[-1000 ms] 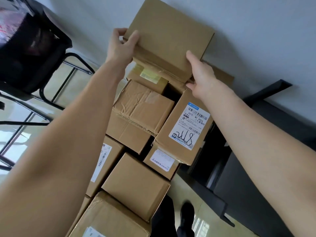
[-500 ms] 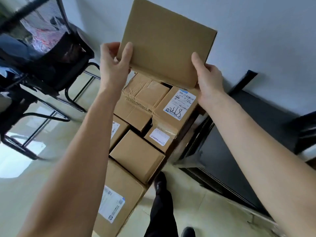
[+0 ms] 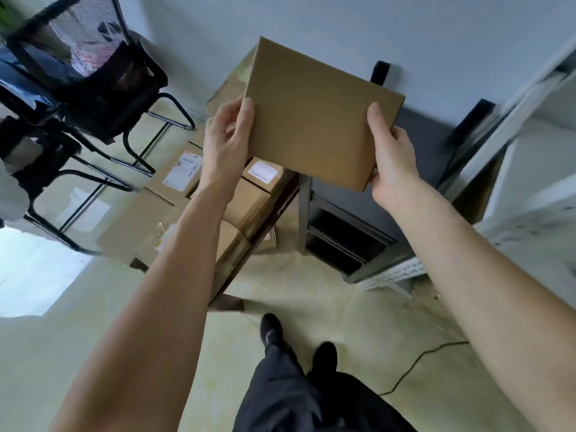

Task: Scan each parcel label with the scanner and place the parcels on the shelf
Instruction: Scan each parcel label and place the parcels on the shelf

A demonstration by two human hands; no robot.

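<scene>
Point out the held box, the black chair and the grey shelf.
Held box [image 3: 314,120], head view, on its plain face.
Black chair [image 3: 124,85], head view, on its seat.
Grey shelf [image 3: 530,169], head view, on its pale side panel.

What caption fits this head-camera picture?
Both hands, left and right, hold a plain box above stacked parcels.

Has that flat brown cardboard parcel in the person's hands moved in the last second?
Yes. The flat brown cardboard parcel has been lifted up, away from the stacked boxes.
</scene>
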